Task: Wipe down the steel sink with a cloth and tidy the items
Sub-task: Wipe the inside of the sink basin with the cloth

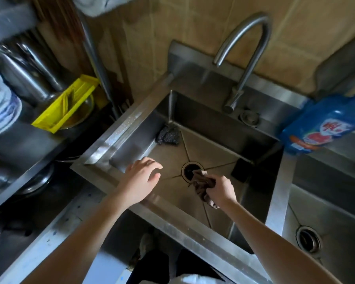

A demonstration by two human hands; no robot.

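Steel sink (213, 148): right hand (218, 189) grips brown cloth (203, 184) at drain (190, 170); left hand (139, 179), left of drain, relaxed and empty; dangling cloth end could snag in drain

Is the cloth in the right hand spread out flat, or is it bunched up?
Bunched up. The right hand grips the brown cloth in a crumpled wad; loose ends stick out on both sides of the fist.
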